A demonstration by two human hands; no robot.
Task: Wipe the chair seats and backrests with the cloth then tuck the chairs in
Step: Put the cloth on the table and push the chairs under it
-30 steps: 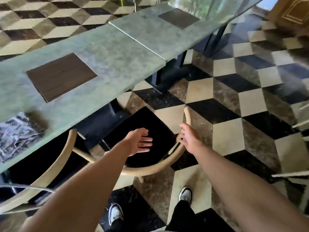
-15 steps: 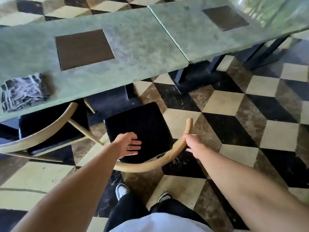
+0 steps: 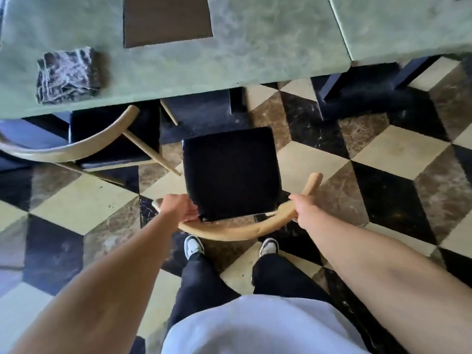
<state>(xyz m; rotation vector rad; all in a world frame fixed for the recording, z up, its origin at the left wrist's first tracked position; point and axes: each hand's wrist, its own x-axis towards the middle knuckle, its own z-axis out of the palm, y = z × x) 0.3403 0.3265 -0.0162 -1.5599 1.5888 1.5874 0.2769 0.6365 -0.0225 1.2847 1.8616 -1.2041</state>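
A chair with a black seat [image 3: 231, 172] and a curved pale wooden backrest [image 3: 237, 232] stands in front of me, pulled out from the green table [image 3: 255, 47]. My left hand [image 3: 178, 208] grips the left end of the backrest. My right hand [image 3: 302, 210] grips its right side. A folded grey cloth [image 3: 67, 75] lies on the table at the left, away from both hands. A second chair [image 3: 84, 146] of the same kind stands to the left, partly under the table.
A brown square inlay [image 3: 167, 20] is set into the tabletop. A second green table [image 3: 408, 24] adjoins at the right. Dark table legs [image 3: 329, 88] stand behind the chair. The floor is checkered tile, and my feet [image 3: 194, 247] are just behind the backrest.
My left hand, open above the seat before, has dropped onto the left end of the backrest and closed on it. My view has tilted down and squared up behind the chair.
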